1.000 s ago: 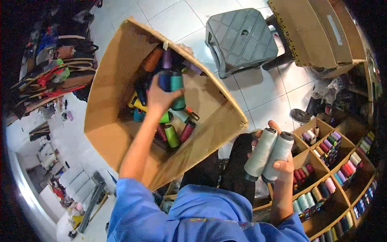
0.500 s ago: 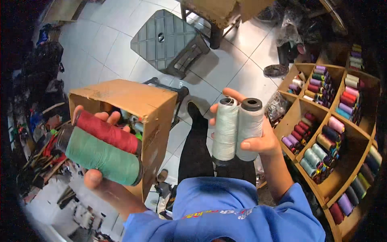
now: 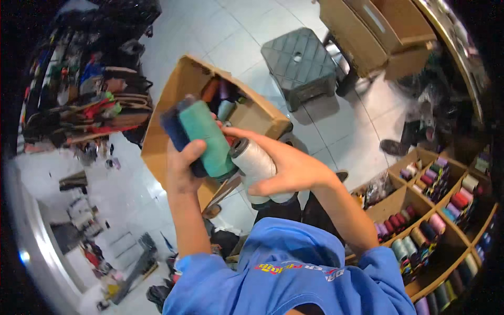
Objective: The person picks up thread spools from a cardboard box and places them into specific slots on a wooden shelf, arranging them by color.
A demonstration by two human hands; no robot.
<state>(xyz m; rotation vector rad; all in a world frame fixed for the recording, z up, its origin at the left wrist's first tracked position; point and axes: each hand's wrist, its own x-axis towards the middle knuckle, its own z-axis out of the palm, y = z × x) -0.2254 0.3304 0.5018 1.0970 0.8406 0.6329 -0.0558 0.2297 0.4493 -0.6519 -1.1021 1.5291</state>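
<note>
A single head-worn fisheye view looked steeply down from close above the person's raised hands, facing the white tiled floor [image 3: 231,31]. The open brown cardboard box [image 3: 173,105] lay just beyond, wooden cubby shelves [image 3: 446,210] curved along the right rim.

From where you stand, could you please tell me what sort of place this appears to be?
Probably a sewing or thread-supply workshop: wooden cubby shelves filled with coloured thread cones, an open cardboard box holding more spools, and the hands gripping a teal thread cone and white thread cones.
</note>
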